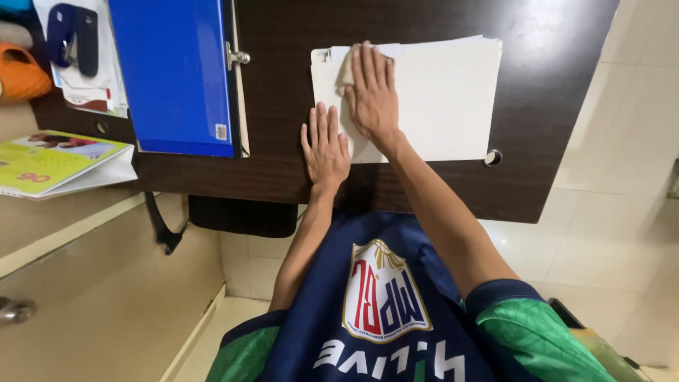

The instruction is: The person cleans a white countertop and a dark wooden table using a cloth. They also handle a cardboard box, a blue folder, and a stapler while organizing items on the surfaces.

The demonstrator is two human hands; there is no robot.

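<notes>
Both hands, left hand and right hand, press the cream folder beside a blue binder.

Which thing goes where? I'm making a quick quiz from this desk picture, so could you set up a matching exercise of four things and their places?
Things:
1. right hand
2. left hand
3. blue binder
4. hole punch

Places:
A. top left corner, lying on papers
B. flat on the cream folder stack, pressing a small cloth
C. at the stack's left edge, partly on the dark desk
D. on the desk, left of the stack

Pairs: 1-B, 2-C, 3-D, 4-A
</notes>
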